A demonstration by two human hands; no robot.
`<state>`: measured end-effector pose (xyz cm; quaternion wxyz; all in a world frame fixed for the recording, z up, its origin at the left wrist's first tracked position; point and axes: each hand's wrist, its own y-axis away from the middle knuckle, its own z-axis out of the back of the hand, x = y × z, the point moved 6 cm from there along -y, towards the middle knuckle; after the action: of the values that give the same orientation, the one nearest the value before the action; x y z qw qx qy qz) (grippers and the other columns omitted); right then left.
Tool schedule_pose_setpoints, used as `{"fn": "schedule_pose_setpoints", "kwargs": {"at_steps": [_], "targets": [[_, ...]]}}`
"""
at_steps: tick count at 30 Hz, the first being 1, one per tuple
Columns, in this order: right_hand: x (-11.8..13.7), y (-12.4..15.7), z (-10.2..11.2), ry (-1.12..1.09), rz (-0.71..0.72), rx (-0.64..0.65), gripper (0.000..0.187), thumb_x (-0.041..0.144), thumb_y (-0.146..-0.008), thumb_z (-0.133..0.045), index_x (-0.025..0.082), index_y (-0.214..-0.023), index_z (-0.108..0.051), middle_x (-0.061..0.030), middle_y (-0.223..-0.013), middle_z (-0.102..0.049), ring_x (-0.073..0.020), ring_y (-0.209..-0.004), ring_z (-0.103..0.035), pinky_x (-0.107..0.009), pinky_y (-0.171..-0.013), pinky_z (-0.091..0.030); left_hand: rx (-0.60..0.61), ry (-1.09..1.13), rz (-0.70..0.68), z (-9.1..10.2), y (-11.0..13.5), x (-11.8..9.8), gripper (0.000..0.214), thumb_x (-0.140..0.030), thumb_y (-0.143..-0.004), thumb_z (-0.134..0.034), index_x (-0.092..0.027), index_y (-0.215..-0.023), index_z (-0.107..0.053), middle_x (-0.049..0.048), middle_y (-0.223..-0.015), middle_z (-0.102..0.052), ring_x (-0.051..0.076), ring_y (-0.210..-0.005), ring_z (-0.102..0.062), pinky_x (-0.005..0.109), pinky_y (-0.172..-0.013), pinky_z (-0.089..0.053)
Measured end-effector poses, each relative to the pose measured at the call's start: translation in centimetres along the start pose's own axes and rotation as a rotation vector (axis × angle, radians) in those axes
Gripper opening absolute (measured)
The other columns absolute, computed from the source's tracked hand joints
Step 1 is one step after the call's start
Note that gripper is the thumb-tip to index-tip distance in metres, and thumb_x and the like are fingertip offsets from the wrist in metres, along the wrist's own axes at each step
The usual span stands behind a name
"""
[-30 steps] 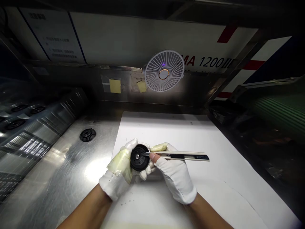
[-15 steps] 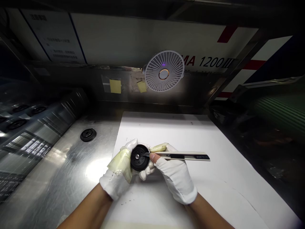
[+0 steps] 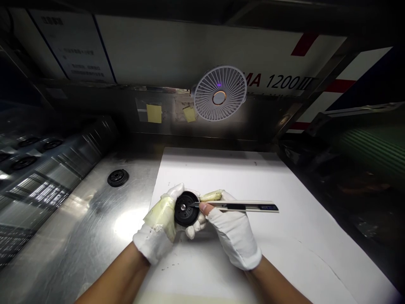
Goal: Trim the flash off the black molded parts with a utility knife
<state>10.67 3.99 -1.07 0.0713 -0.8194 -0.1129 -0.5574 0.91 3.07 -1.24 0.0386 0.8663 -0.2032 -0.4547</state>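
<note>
My left hand [image 3: 157,223], in a white glove with yellowed tape across the back, is shut around a round black rubber part [image 3: 186,209] with a metal centre. My right hand [image 3: 232,233], in a white glove with bare fingertips, is shut on a snap-off utility knife [image 3: 243,206]. The knife lies nearly level, and its thin blade tip reaches over the black part, close to the metal centre. Whether the tip touches the part cannot be told. The gloved fingers hide the underside of the part.
Both hands are over a white paper sheet [image 3: 253,177] on a stainless steel table [image 3: 82,219]. A second black round part [image 3: 118,177] lies on the steel to the left. Ahead stand a white fan [image 3: 220,93] and a machine panel [image 3: 190,46]; ribbed metal equipment [image 3: 47,177] lies at the left.
The hands, black part and knife keep nearly the same grip and position. The whole scene has shifted only slightly in view.
</note>
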Motion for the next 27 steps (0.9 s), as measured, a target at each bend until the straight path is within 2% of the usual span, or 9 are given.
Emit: {"fn": "schedule_pose_setpoints", "kwargs": {"at_steps": [7, 15, 21, 27], "targets": [[-0.24, 0.12, 0.23, 0.000, -0.032, -0.012, 0.014, 0.025, -0.079, -0.062, 0.017, -0.080, -0.050, 0.0017, -0.053, -0.059, -0.0155, -0.047, -0.059, -0.028, -0.048, -0.050, -0.018, -0.002, 0.057, -0.44, 0.19, -0.15, 0.045, -0.045, -0.084, -0.031, -0.011, -0.069, -0.056, 0.0084, -0.058, -0.058, 0.015, -0.048, -0.053, 0.023, -0.042, -0.037], [-0.50, -0.02, 0.36, -0.021, -0.099, 0.016, 0.017, 0.025, -0.076, -0.064, 0.017, -0.077, -0.049, 0.0016, -0.052, -0.058, -0.0148, -0.046, -0.057, -0.027, -0.047, -0.049, 0.022, -0.023, 0.040, -0.24, -0.12, 0.28, 0.047, -0.046, -0.084, -0.029, -0.010, -0.071, -0.057, 0.0111, -0.060, -0.059, 0.018, -0.051, -0.055, 0.025, -0.042, -0.038], [-0.21, -0.01, 0.02, -0.045, -0.027, 0.003, 0.016, 0.027, -0.079, -0.061, 0.017, -0.081, -0.049, 0.0022, -0.051, -0.057, -0.0169, -0.045, -0.058, -0.029, -0.046, -0.048, -0.033, 0.063, 0.023, 0.18, -0.17, 0.33, 0.039, -0.044, -0.082, -0.036, -0.012, -0.072, -0.057, 0.0077, -0.056, -0.057, 0.017, -0.047, -0.054, 0.025, -0.039, -0.039], [-0.39, -0.01, 0.14, -0.041, -0.048, -0.001, 0.017, 0.029, -0.077, -0.063, 0.017, -0.081, -0.050, 0.0020, -0.051, -0.057, -0.0160, -0.046, -0.058, -0.027, -0.047, -0.048, -0.056, 0.068, 0.020, 0.24, -0.15, 0.28, 0.035, -0.042, -0.081, -0.039, -0.012, -0.071, -0.056, 0.0070, -0.059, -0.058, 0.015, -0.047, -0.053, 0.024, -0.041, -0.040]]}}
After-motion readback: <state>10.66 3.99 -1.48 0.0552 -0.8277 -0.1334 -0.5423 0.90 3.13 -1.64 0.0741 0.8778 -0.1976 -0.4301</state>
